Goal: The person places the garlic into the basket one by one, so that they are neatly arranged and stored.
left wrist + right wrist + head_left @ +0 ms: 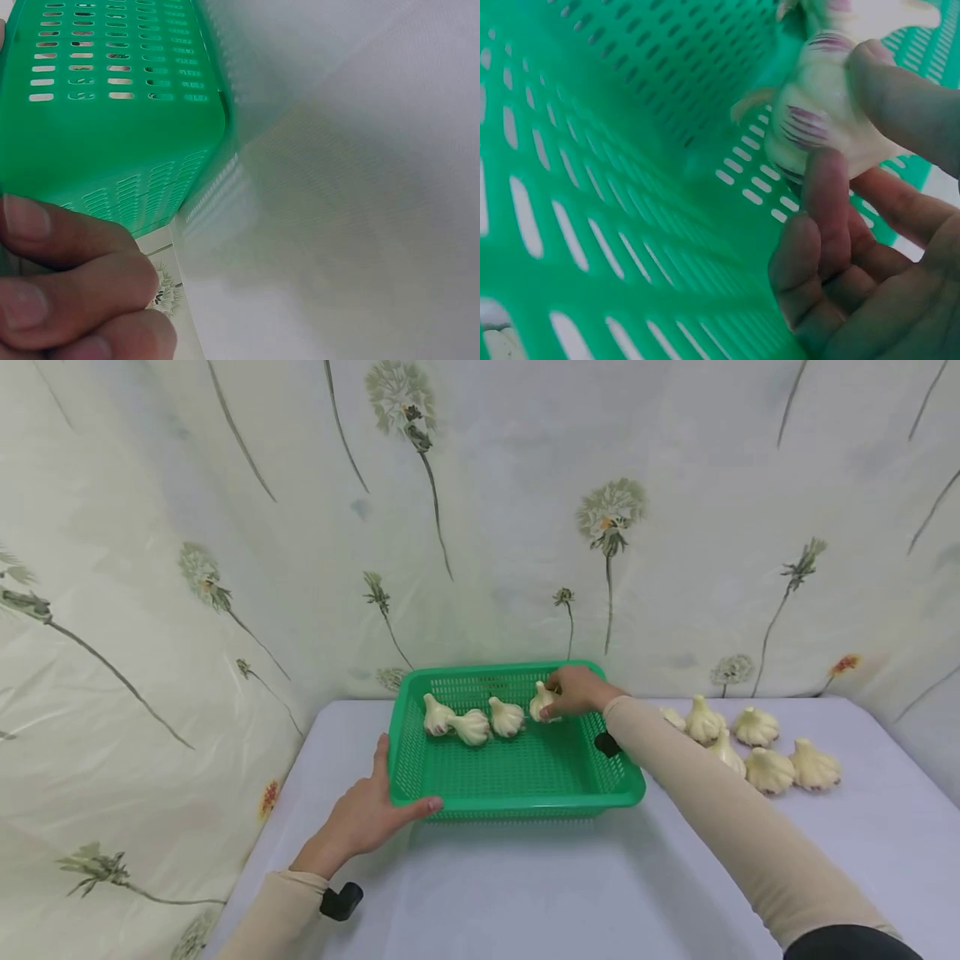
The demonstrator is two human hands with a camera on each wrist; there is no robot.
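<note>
Basket [517, 804] is standing on table [510, 893], right of left hand [366, 810]. Three garlic bulbs [507, 717] are lying inside, left of right hand [579, 691]; six more bulbs [770, 770] are resting right of it.

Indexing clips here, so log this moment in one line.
Right hand: holds purple-streaked white garlic bulb | left hand: at near-left corner of green rectangular slotted plastic basket | inside: three more bulbs | outside, right: loose bulbs

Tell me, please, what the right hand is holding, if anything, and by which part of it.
The right hand holds a garlic bulb by its rounded body, between thumb and fingers.
</note>
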